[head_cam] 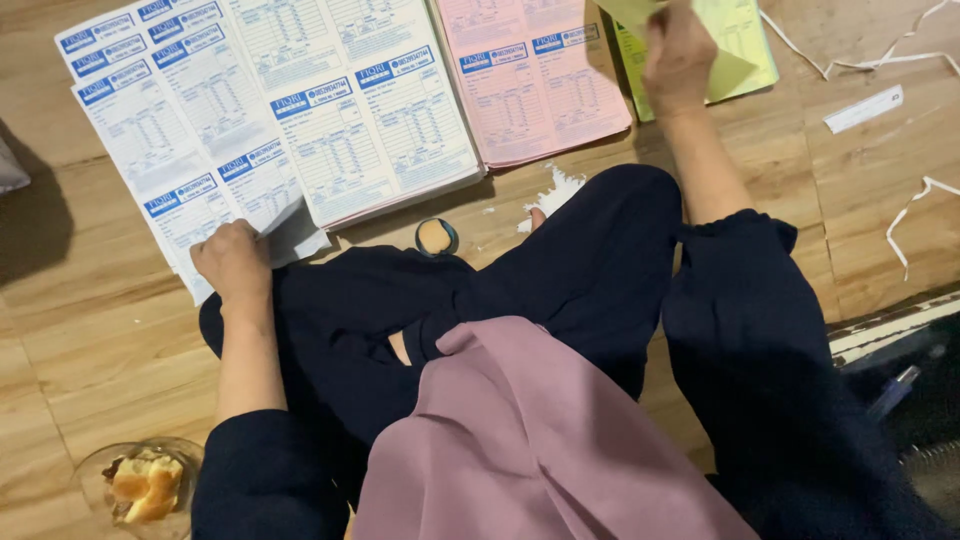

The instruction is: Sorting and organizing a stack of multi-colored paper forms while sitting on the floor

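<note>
Your left hand (233,262) pinches a corner of the white form sheets (270,110); your right hand (678,55) holds a yellow sheet (735,60) beside the pink stack (530,75).

Three stacks of printed forms: one white stack (300,110), one pink stack (530,80), one yellow-green stack (735,45). One small round tin (436,237). One glass dish (95,480) of food. Several paper strips (915,215).

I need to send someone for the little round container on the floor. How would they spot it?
Start at the white form sheets spread on the wooden floor. Just below their lower right corner, by the seated person's knee, sits the small round container: dark-rimmed with tan contents, the only round thing among flat papers.
</note>
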